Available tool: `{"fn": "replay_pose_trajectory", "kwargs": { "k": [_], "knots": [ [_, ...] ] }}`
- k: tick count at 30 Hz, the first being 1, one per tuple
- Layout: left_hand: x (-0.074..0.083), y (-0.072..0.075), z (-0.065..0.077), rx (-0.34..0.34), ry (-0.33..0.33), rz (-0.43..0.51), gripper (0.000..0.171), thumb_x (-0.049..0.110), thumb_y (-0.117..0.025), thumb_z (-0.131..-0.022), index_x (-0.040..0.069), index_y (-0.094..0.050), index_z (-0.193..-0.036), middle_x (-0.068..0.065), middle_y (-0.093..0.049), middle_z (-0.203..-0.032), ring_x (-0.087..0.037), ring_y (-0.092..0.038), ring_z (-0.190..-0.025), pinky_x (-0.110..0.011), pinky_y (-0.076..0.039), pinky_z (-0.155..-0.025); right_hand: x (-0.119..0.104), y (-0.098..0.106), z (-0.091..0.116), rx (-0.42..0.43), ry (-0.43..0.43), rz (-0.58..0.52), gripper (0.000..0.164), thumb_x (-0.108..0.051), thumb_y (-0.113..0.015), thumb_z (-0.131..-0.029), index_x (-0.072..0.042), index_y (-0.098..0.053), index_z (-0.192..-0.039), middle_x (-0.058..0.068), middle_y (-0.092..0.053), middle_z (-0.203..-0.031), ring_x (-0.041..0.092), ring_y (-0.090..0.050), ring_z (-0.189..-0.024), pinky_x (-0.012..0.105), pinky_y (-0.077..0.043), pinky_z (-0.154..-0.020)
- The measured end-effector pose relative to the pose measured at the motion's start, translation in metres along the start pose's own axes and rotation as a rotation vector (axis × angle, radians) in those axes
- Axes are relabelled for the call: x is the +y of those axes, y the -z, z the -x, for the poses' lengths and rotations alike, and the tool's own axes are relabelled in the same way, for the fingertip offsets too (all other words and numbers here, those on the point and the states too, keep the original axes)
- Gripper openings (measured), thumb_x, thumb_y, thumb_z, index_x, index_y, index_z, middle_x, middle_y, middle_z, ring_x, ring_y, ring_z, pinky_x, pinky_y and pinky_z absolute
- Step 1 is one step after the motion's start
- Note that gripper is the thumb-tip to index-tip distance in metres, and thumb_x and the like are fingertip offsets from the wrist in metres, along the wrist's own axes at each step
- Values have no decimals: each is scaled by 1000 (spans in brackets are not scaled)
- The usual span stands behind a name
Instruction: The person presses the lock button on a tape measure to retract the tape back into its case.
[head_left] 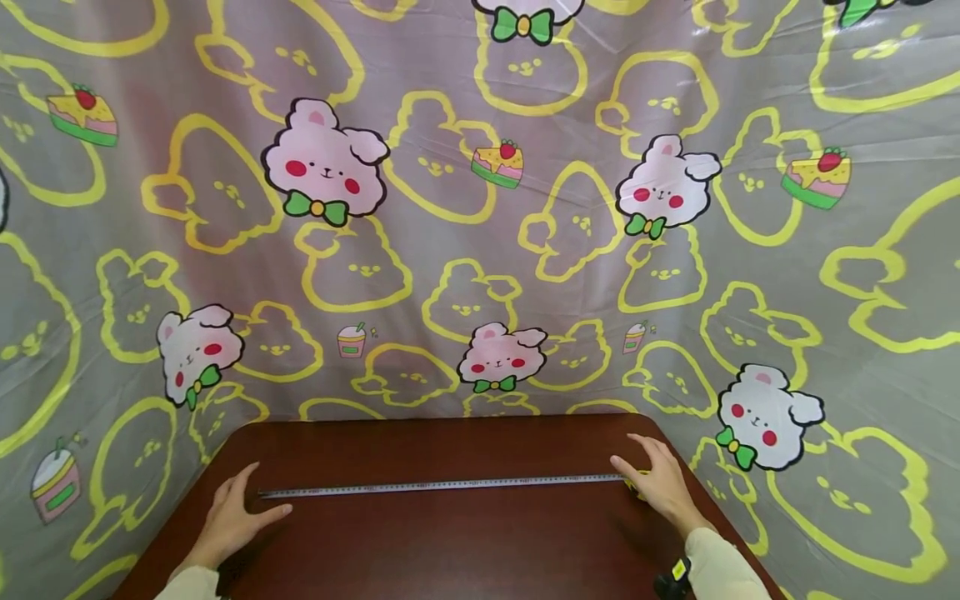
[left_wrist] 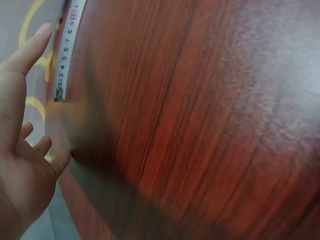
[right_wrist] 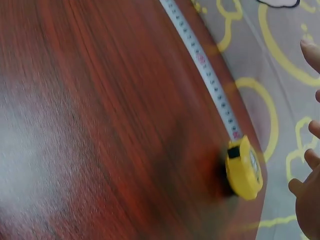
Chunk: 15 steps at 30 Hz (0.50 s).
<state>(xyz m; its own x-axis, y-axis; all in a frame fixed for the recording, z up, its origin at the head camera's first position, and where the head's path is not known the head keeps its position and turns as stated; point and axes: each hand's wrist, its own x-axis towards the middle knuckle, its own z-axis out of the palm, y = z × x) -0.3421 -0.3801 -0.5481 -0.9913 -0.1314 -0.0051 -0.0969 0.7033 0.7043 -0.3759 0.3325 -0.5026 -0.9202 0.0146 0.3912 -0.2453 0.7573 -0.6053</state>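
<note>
A tape measure lies across the brown table, its blade (head_left: 442,485) drawn out in a long line from left to right. The yellow case (right_wrist: 244,169) sits at the right end, with a black lock button on it. At the left end, the metal hook (left_wrist: 59,95) rests on the wood near the low numbers. My left hand (head_left: 232,517) hovers by the hook end, thumb and fingers spread, holding nothing. Over the case, my right hand (head_left: 660,483) is spread too and partly covers it in the head view; the right wrist view shows its fingers apart from the case.
The dark reddish table (head_left: 450,542) has rounded far corners. A grey curtain (head_left: 420,250) printed with yellow outlines and white rabbit faces hangs behind it and along both sides. A black strap device (head_left: 672,577) is on the right wrist.
</note>
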Motion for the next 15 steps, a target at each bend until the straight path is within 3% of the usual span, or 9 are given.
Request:
{"fn": "replay_pose_trajectory", "kwargs": {
  "k": [8,12,15],
  "knots": [
    [-10,-1,-10,23,67,48,131,59,-82,-82,-12,-1,-157,-52,0,-149,-70,-10,-134,-79,-24,-102,22,-1,2,-70,-140,-10,84,-57,-69,-95,-2,-42,-152,30,-35,-155,50,-30,-142,71,-25,-110],
    [-15,-7,-12,27,126,36,131,59,-80,-83,-22,-3,-152,-54,-3,-146,-69,-8,-135,-77,-21,-106,37,-12,8,-108,-205,-7,85,-56,-71,-94,-3,-41,-154,32,-31,-155,51,-27,-143,71,-24,-110],
    [-18,-10,-13,20,164,12,129,63,-77,-84,-23,-8,-150,-53,-4,-145,-70,-9,-133,-78,-19,-105,47,-23,12,-122,-247,-6,87,-54,-75,-91,-5,-40,-155,34,-31,-154,53,-27,-142,72,-25,-109]
  ]
}}
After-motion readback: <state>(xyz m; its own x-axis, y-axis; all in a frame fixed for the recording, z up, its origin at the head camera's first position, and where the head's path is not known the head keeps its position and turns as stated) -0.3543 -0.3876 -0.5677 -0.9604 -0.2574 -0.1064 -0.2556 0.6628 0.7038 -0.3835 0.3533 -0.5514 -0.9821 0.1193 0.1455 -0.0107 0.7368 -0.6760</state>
